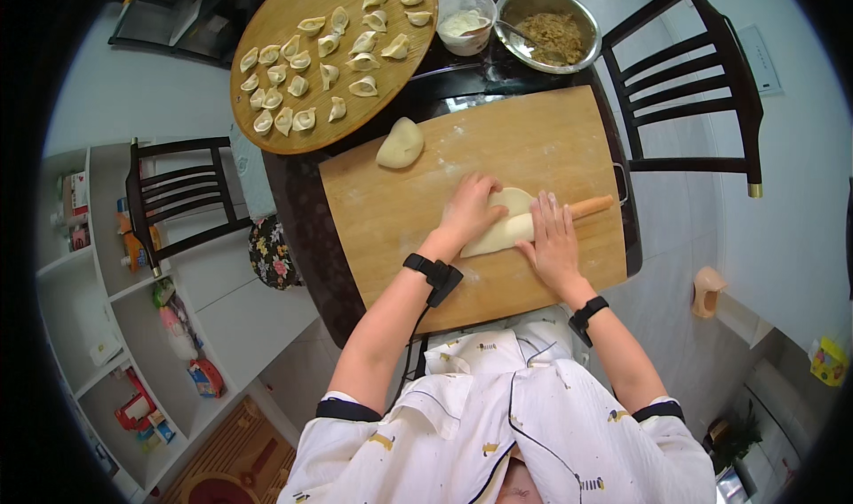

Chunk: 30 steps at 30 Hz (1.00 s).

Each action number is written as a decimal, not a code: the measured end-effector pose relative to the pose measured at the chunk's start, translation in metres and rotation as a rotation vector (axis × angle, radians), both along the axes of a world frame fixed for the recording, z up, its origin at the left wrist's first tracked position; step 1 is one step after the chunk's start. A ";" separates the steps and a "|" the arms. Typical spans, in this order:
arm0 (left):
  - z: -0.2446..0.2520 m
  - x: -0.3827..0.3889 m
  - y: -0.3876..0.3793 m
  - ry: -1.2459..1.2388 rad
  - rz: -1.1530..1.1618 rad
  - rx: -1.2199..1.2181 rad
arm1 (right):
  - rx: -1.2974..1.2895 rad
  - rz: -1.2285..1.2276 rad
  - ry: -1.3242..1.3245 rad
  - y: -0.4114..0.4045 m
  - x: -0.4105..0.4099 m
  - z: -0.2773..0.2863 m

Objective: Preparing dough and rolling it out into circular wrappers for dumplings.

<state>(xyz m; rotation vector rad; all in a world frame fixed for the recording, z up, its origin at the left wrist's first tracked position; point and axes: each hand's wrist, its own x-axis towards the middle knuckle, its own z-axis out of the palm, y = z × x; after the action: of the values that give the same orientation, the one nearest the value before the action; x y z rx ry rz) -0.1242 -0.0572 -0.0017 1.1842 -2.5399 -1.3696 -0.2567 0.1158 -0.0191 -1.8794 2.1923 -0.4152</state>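
Note:
A flattened sheet of dough point(490, 236) lies on the wooden board point(373, 217), partly wrapped around a wooden rolling pin point(592, 206) whose right handle sticks out. My left hand point(472, 205) rests on the dough with its fingers curled at the wrapped part. Flat over the dough-covered pin, my right hand point(552, 237) has its fingers stretched forward. The pin's left end is hidden. A separate lump of dough point(400, 144) sits near the board's upper left edge. Folded dumplings point(364, 86) stand on a round wooden tray point(360, 114) beyond the board.
Behind the board are a plastic tub of white flour point(466, 23) and a steel bowl point(586, 58) of brown filling point(552, 36) with a spoon. Dark wooden chairs stand left point(183, 171) and right point(693, 108) of the dark table point(300, 237). A black cable hangs from my left wristband.

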 end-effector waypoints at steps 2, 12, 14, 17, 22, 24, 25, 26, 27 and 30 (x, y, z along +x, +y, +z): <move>-0.005 -0.001 0.004 -0.017 0.015 -0.066 | -0.002 0.011 -0.025 0.029 0.002 0.003; 0.013 -0.006 -0.006 -0.318 0.019 0.109 | -0.087 0.023 -0.022 0.094 -0.033 0.002; 0.000 0.009 -0.008 -0.163 0.294 0.119 | -0.055 0.037 -0.091 0.099 -0.043 0.014; -0.028 0.052 -0.029 -0.052 0.417 0.327 | -0.029 -0.053 -0.189 0.114 -0.047 0.017; -0.003 0.081 -0.002 -0.116 0.441 0.777 | 0.004 -0.406 -0.268 0.087 -0.022 0.016; 0.007 0.077 0.012 -0.240 0.346 0.811 | 0.004 -0.441 -0.178 0.063 -0.006 0.012; 0.013 0.071 0.019 -0.204 0.298 0.965 | 0.001 -0.445 -0.178 0.059 -0.004 0.011; 0.021 0.063 0.023 -0.167 0.254 1.114 | 0.014 -0.389 -0.188 0.054 -0.001 0.011; 0.026 0.051 0.025 -0.165 0.254 1.111 | 0.032 -0.334 -0.196 0.050 0.000 0.010; 0.030 0.010 0.021 0.286 0.381 1.249 | -0.046 -0.222 -0.210 0.044 -0.006 0.011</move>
<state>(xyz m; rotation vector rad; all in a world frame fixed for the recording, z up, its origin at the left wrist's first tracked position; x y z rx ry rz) -0.1145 -0.0362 0.0284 1.2459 -1.0108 -2.7606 -0.2628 0.1601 -0.0079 -1.5375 2.2697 -0.6761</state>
